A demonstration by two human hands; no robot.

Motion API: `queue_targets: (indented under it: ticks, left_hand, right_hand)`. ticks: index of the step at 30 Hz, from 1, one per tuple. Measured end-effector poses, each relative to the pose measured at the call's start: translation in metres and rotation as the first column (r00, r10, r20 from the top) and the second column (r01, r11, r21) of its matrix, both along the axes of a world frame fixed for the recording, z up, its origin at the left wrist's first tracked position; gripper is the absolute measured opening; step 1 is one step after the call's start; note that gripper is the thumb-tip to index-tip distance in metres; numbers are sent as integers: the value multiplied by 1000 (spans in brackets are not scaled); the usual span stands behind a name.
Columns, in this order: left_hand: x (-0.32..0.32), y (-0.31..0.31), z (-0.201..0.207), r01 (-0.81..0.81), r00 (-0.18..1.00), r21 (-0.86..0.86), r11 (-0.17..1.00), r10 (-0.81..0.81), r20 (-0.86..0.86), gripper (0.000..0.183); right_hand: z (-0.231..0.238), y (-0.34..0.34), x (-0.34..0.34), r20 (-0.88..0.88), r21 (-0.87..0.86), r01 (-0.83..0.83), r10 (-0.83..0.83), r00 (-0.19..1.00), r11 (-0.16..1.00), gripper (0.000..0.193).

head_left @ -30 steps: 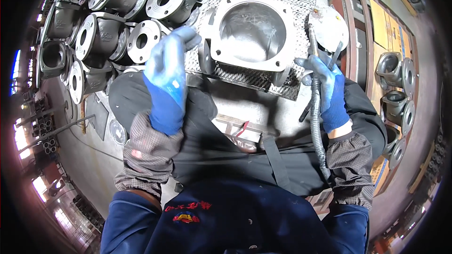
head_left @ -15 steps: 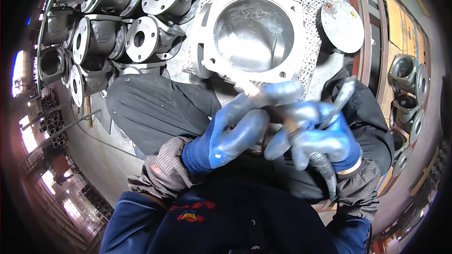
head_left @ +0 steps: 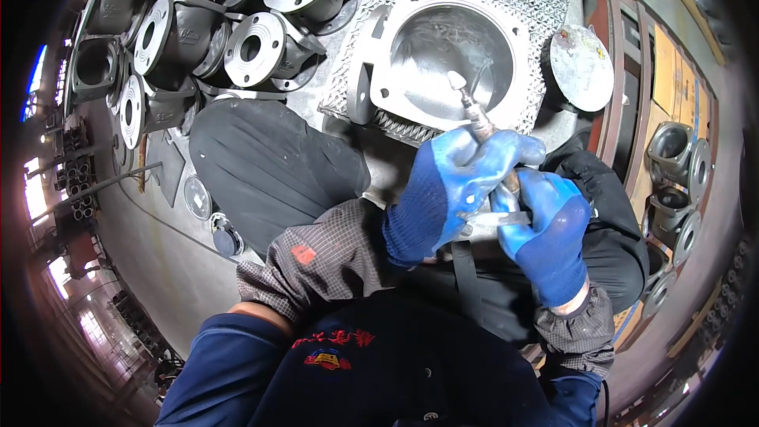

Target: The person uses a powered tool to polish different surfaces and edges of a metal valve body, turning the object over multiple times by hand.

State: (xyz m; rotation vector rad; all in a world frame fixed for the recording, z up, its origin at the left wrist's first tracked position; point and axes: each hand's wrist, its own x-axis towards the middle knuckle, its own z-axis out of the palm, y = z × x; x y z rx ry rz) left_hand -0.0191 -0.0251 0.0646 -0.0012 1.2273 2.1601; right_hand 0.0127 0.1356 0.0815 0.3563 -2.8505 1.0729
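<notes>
In blue coated gloves, my left hand [head_left: 466, 174] and my right hand [head_left: 545, 209] are wrapped round a slim hand grinder [head_left: 477, 117] with a pale pointed tip. My left hand grips it nearer the tip, my right farther back. A flat grey metal bar [head_left: 498, 219] lies across under the fingers; which hand bears it I cannot tell. The grinder's tip stands in front of the bore of a large flanged metal casting [head_left: 386, 83]; whether they touch is not clear. This casting rests on a textured metal mat [head_left: 348, 71] beyond my knees.
Several grey flanged valve bodies [head_left: 251, 49] are stacked at the far left. A round pale disc [head_left: 581, 67] stands right of the casting, beside a reddish-brown metal frame [head_left: 607, 39]. More castings [head_left: 674, 142] stand along the right. A small dark round container [head_left: 228, 239] sits left of my knee.
My hands have come together on the grinder, and its tip now points up at the casting. The metal bar has swung from the right hand's far side to between the hands.
</notes>
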Motion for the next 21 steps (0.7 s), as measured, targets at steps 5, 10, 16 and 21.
queue_targets:
  ticks: [5,10,16,21]
  left_hand:
    - [-5,-33,7,-229,932,-205,952,153,-329,34]
    - [-54,-101,-4,-591,748,-396,702,293,-596,39]
    - [-73,-104,-69,-457,836,-545,703,132,-532,52]
    - [-95,-85,-83,-435,871,-526,731,193,-452,52]
  right_hand:
    - [2,15,3,550,-397,565,-306,777,723,21]
    - [-47,75,1,651,-355,727,-403,643,588,27]
    - [-105,106,8,781,-220,770,-365,507,600,24]
    - [-136,110,3,400,-204,617,-510,761,760,30]
